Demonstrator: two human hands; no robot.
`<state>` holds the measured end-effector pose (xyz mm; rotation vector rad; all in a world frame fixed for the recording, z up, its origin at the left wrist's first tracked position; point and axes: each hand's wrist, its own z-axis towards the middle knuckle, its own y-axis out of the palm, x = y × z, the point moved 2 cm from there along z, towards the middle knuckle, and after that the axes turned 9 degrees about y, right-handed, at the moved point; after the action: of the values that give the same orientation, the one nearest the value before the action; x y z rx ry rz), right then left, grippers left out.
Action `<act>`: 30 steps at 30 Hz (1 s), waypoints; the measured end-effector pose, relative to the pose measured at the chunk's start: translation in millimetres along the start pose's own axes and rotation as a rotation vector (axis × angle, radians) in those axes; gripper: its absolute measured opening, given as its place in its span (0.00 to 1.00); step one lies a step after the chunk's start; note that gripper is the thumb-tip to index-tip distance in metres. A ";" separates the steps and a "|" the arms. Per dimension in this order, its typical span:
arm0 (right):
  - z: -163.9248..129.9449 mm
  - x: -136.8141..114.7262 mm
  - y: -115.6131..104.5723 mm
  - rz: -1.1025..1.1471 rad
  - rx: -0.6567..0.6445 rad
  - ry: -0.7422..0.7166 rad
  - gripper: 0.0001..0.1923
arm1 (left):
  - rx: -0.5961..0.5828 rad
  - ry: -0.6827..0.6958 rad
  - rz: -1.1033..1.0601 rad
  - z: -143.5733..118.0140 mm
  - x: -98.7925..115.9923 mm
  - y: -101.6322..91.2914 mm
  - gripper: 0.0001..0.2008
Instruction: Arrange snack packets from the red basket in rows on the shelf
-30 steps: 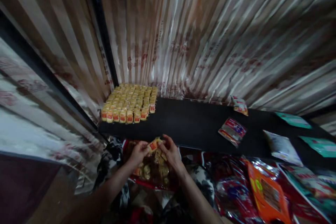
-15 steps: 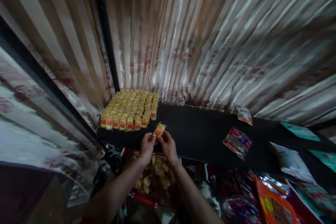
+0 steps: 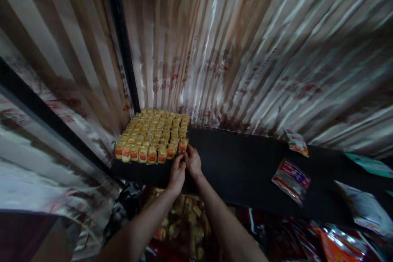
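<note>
Many small yellow snack packets [image 3: 152,133] with red labels stand in tight rows at the left end of the black table. At the front right corner of this block is one snack packet [image 3: 183,145], upright against the others. My right hand [image 3: 193,161] has its fingers closed on the packet's right and lower side. Just below, my left hand [image 3: 177,176] has its fingers drawn together at the packet's bottom edge. The fingertips partly hide the packet's lower part.
Below the table edge, an open bag [image 3: 184,217] holds loose yellow packets. A red flat pouch [image 3: 291,180] lies on the black table [image 3: 233,159], with a small bag [image 3: 296,142] behind it and a whitish bag [image 3: 365,204] at right. Striped sheeting [image 3: 208,49] hangs behind.
Both hands have moved forward with the snack packet, from above the table's front edge to the right front of the block. The packet now stands beside the others. The view has shifted slightly.
</note>
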<state>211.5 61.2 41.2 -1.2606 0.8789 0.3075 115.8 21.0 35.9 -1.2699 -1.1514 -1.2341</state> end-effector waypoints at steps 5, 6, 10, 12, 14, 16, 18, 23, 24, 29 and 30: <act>2.1 1.6 9.5 -0.124 0.004 -0.049 0.21 | -0.008 0.012 -0.029 9.3 -7.3 -1.2 0.21; 1.6 2.8 11.2 -0.138 0.003 -0.054 0.21 | -0.008 0.016 -0.042 9.8 -8.0 -1.8 0.21; 0.3 8.2 17.3 -0.065 0.029 -0.085 0.21 | -0.008 0.014 -0.103 9.3 -8.0 -3.7 0.21; 0.8 9.4 19.2 -0.006 0.071 -0.110 0.21 | 0.005 0.006 -0.135 9.0 -6.8 -4.2 0.21; 1.8 8.8 20.1 0.037 0.108 -0.138 0.22 | 0.025 0.002 -0.175 9.2 -5.7 -4.3 0.21; 2.8 7.4 20.1 0.065 0.110 -0.160 0.22 | 0.041 0.002 -0.214 9.4 -5.3 -3.6 0.21; 3.7 6.8 19.3 0.078 0.096 -0.160 0.22 | 0.044 -0.004 -0.237 9.4 -6.0 -2.3 0.20; 7.2 10.5 19.3 0.163 0.107 -0.147 0.23 | 0.043 0.012 -0.247 10.2 -10.2 0.7 0.21; 8.4 12.0 20.4 0.191 0.111 -0.137 0.23 | 0.046 0.016 -0.249 11.0 -11.2 0.9 0.21; 12.8 19.7 27.2 0.300 0.087 -0.077 0.22 | 0.074 -0.009 -0.237 15.5 -17.2 0.5 0.19; 12.5 20.9 28.0 0.319 0.083 -0.074 0.22 | 0.078 -0.012 -0.235 15.8 -17.9 0.4 0.19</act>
<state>212.1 76.2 7.3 -1.0248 1.0195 0.5619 116.6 36.7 18.0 -1.1085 -1.3742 -1.3393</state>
